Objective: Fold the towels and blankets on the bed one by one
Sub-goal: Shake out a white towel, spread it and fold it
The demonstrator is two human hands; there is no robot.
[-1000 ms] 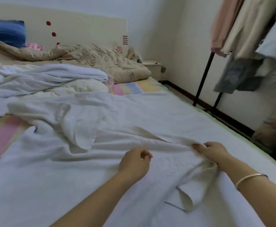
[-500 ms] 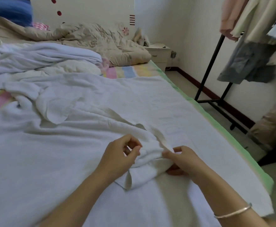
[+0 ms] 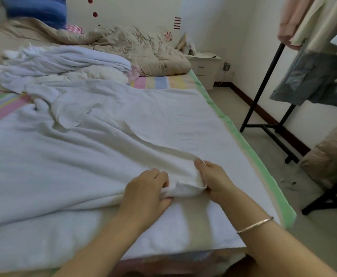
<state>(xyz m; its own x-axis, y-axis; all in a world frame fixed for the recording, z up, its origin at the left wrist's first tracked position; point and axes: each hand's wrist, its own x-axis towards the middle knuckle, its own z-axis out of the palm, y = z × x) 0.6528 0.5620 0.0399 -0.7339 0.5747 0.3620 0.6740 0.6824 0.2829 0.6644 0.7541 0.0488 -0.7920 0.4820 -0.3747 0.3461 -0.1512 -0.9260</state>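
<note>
Towel: spread across the bed, one bunched corner gathered near the front edge.
Left hand: fingers curled round the bunched corner.
Right hand: same corner gripped from the other side.

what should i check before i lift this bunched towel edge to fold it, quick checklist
1. Left hand holding the white towel at its bunched edge: ok, fingers curled round it.
2. Right hand holding the same bunch: ok.
3. Towel lying flat: not ok, crumpled flap at the far left.
4. Which corner is in hand: cannot tell, the bunch hides it.
5. Towel free of the white layer beneath: cannot tell.
6. Towel inside the bed's green edge: ok.
</note>
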